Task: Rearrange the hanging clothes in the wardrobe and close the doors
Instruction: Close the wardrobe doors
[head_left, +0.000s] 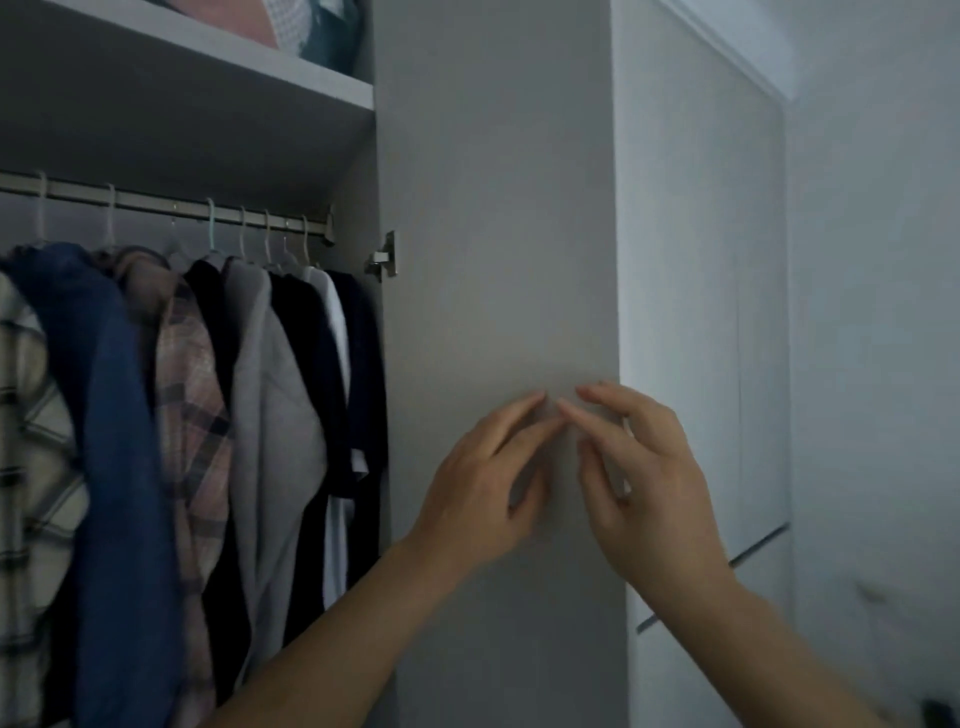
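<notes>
Now both hands (561, 467) meet on the open door (498, 208) — clothes (208, 389) leftward.

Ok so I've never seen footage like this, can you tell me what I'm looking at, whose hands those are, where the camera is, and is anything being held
This is one picture from a wide-angle camera worn on a person's head, looking forward and down at their own bare hands. There is no robot. The left hand and right hand are raised in front of an open wardrobe door; their fingers are loosely spread, and neither holds anything. Whether the fingertips touch the door is hard to tell. To the left, clothes hang on hangers from a rail, with a shelf above carrying some stored items.
</notes>
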